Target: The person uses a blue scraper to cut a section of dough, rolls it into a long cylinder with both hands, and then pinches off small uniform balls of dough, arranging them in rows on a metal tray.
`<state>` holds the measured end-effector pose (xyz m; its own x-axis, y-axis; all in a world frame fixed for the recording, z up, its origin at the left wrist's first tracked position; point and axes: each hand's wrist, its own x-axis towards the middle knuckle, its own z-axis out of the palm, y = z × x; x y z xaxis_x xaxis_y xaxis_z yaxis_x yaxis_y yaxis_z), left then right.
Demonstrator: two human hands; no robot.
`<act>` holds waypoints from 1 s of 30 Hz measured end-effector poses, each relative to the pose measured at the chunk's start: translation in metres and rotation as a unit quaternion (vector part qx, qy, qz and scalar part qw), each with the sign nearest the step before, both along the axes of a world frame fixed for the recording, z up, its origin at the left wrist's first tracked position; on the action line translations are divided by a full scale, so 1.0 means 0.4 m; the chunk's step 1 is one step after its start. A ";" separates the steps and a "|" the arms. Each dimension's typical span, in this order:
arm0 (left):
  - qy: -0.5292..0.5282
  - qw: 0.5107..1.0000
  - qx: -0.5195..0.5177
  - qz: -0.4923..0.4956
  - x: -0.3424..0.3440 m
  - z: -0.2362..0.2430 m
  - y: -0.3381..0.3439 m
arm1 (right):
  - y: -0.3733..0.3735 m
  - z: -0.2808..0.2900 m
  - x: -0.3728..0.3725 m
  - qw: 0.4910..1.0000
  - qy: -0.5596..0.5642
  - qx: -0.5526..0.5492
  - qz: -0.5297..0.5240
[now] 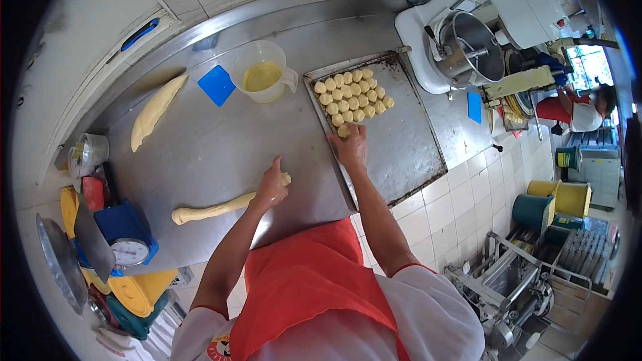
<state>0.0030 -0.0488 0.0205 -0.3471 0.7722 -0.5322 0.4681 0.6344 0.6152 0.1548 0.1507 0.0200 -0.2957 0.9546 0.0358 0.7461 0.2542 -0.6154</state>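
My left hand (271,187) is closed around the right end of a long pale dough rope (204,212) lying on the steel worktop (207,170), with a short stub showing past the fingers. My right hand (353,146) is at the left side of a worn metal baking tray (408,160), fingers on a small dough ball (344,131) at the near end of several rows of dough balls (354,93). A larger crescent-shaped dough piece (154,110) lies at the left. Behind sit a blue scraper (215,84) and a clear jug (261,67) of yellow liquid.
A white stand mixer (421,53) is at back right, a second blue scraper (474,107) beside it. A scale (127,247) and containers crowd the left. Yellow and green bins (568,200) and metal machinery (501,281) stand at right. Another person (582,110) works at far right.
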 end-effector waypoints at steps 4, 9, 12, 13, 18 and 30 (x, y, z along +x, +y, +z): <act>-0.033 0.999 0.030 0.001 0.005 0.055 0.021 | -0.160 -0.007 0.024 0.981 0.104 -0.064 0.152; -0.157 0.974 0.144 0.076 -0.023 0.033 -0.031 | -0.317 -0.010 -0.074 0.885 0.215 -0.356 0.211; 0.000 0.988 0.142 -0.068 -0.027 0.025 -0.054 | -0.335 0.039 -0.103 0.928 0.170 -0.272 0.191; 0.029 0.995 0.072 -0.061 -0.014 0.032 -0.041 | -0.346 0.063 -0.113 0.950 0.116 -0.221 0.188; 0.141 0.985 0.033 -0.099 0.003 0.012 -0.031 | -0.395 0.057 -0.145 0.990 0.028 -0.049 0.128; -0.160 0.981 0.107 0.035 0.120 0.197 0.099 | -0.098 -0.063 0.246 0.912 0.323 -0.250 0.035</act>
<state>0.0508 -0.0094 0.0993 -0.2453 0.8581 -0.4511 0.1896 0.4988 0.8457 0.2532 0.1114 -0.0053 -0.4287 0.8786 -0.2103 0.1789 -0.1456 -0.9730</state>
